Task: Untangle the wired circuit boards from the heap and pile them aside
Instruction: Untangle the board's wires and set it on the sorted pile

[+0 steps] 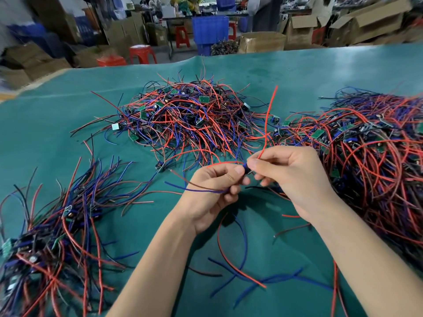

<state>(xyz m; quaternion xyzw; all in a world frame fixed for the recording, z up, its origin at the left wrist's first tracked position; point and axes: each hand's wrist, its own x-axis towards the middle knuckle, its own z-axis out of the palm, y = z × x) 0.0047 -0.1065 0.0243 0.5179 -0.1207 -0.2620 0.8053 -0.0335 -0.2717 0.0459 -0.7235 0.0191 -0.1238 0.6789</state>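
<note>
Both hands gripped one board: left hand [214, 186] pinching it, right hand [289, 173] holding its red wire [270, 117], best drawn out gently.

Green-covered table [297, 72] w/ three wired-board heaps [194, 120].

No legible text, label, brand, number or sign in the head view. The small green circuit boards [202, 99] in the wire heap [194, 120] show no readable markings at this size. The cardboard boxes [375, 21] and blue crate [210, 28] beyond the table are blurred.
</note>
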